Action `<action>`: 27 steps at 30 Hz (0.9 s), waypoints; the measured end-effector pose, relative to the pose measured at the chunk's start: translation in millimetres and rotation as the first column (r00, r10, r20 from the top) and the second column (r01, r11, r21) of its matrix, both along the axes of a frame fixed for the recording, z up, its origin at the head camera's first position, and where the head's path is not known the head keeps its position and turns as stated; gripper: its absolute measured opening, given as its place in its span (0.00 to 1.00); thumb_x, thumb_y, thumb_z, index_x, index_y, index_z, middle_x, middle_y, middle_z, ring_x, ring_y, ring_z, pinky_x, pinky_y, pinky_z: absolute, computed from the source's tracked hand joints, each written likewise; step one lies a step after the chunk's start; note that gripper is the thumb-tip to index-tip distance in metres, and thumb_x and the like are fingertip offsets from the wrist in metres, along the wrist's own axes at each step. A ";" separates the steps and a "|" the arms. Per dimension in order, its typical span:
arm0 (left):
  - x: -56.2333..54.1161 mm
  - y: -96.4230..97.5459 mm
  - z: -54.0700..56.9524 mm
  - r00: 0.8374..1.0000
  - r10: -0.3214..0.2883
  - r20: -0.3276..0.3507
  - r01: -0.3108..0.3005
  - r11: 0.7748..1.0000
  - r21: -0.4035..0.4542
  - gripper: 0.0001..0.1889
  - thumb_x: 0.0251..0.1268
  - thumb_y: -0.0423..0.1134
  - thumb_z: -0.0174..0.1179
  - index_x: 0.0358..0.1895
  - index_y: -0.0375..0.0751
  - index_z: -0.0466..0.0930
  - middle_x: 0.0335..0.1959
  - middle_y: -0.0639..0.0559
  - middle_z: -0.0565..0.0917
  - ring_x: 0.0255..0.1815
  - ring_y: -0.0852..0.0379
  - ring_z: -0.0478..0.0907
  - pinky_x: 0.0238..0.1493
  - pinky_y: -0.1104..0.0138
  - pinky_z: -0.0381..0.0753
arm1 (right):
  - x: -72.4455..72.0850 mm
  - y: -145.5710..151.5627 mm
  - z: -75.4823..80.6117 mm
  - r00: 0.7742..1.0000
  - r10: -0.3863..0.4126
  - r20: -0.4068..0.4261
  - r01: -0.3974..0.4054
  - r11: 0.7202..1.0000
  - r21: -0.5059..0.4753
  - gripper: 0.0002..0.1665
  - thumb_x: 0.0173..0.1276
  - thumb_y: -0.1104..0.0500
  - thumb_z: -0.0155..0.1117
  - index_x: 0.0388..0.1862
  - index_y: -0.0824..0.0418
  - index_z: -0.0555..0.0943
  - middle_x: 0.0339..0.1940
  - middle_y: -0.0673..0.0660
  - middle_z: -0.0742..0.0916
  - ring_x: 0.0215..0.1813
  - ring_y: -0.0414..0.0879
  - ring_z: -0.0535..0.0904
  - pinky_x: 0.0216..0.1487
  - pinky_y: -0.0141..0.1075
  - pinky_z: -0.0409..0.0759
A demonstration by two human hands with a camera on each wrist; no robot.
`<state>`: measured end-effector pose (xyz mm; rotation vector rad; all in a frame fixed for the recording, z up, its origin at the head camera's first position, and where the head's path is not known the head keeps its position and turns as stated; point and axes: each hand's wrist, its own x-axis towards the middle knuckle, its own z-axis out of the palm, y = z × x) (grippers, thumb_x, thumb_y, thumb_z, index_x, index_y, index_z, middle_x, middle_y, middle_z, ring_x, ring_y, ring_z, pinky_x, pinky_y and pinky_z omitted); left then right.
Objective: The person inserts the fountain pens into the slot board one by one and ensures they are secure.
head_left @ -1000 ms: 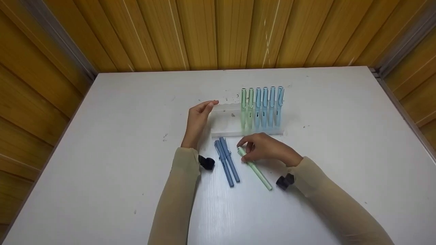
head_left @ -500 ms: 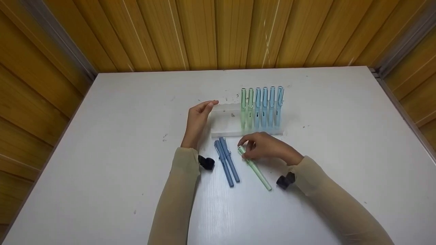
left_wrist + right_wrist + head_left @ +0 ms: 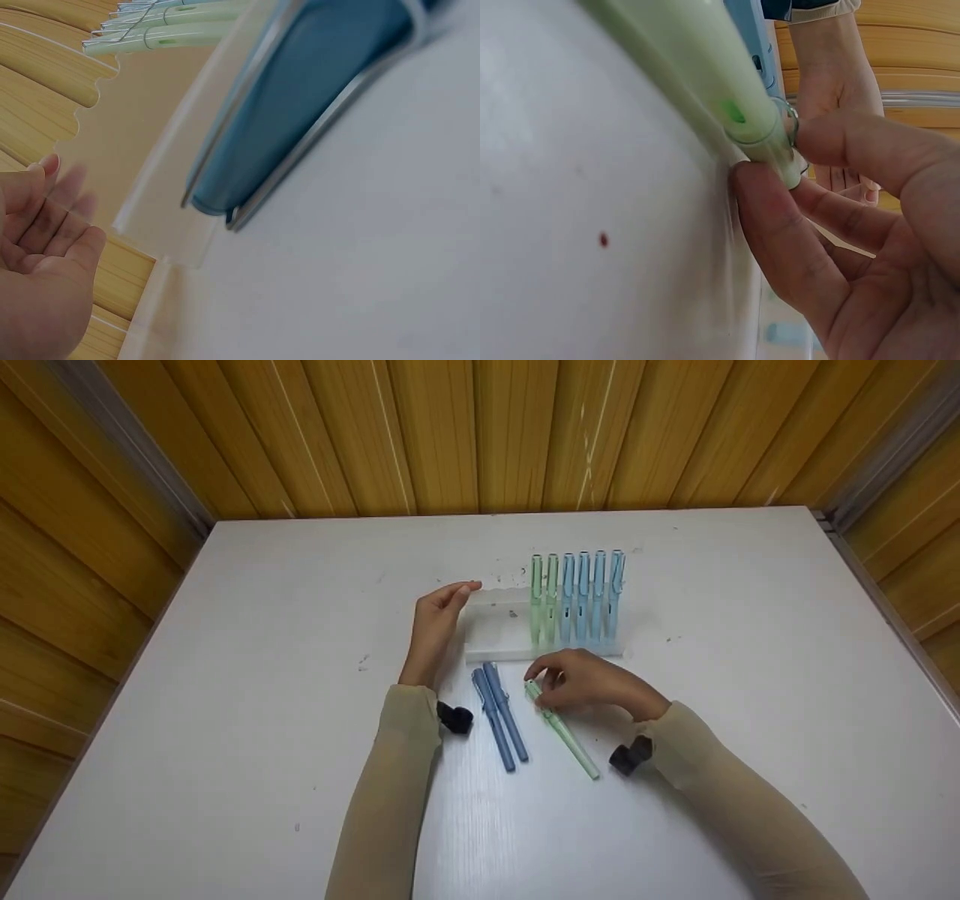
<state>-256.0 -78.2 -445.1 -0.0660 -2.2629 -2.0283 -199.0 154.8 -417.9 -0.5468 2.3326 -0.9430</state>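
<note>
White bench (image 3: 262, 675), slatted wall (image 3: 442, 442) behind. Green pen (image 3: 565, 735), lower centre of frame: right hand (image 3: 589, 679) has a pinching grip on its clip end. Left of it lie two blue pens (image 3: 493, 720). Left hand (image 3: 437, 622) pinches the clear rack (image 3: 496, 653). Risk: held near one end, the pen could swivel if fingers slacken.

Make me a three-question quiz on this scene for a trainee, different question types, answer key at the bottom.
1. How many pens stand upright in the clear rack?
2. True or false: the left hand grips a dark blue pen.
3. What do the fingers of the right hand pinch?
a) a light blue pen
b) the loose green pen
c) the rack's front ledge

Key:
1. Six.
2. False; it is at the rack's left end.
3. b
</note>
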 end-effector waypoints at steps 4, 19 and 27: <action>0.4 0.7 0.6 1.000 -0.002 0.004 0.002 1.000 -0.002 0.15 0.71 0.46 0.54 0.50 0.44 0.84 0.54 0.52 0.84 0.62 0.59 0.75 0.68 0.61 0.68 | -1.2 0.7 0.7 1.000 -0.006 0.020 0.006 1.000 -0.003 0.20 0.58 0.58 0.71 0.50 0.56 0.82 0.31 0.53 0.83 0.32 0.43 0.76 0.32 0.32 0.76; 0.4 0.7 2.1 1.000 0.009 0.018 -0.009 1.000 -0.017 0.14 0.72 0.45 0.54 0.50 0.43 0.84 0.55 0.51 0.83 0.62 0.58 0.75 0.67 0.62 0.69 | -1.2 1.7 12.7 0.999 -0.036 -0.034 0.032 0.995 -0.098 0.23 0.60 0.59 0.68 0.55 0.59 0.80 0.34 0.54 0.84 0.32 0.44 0.78 0.34 0.33 0.78; 0.1 1.1 2.1 1.000 0.011 0.018 -0.011 1.000 0.009 0.15 0.71 0.45 0.55 0.50 0.41 0.84 0.54 0.49 0.84 0.61 0.57 0.76 0.67 0.62 0.70 | -3.1 0.4 17.1 0.994 -0.083 -0.076 0.073 0.989 -0.130 0.22 0.60 0.58 0.69 0.54 0.57 0.80 0.34 0.54 0.83 0.35 0.45 0.76 0.37 0.33 0.76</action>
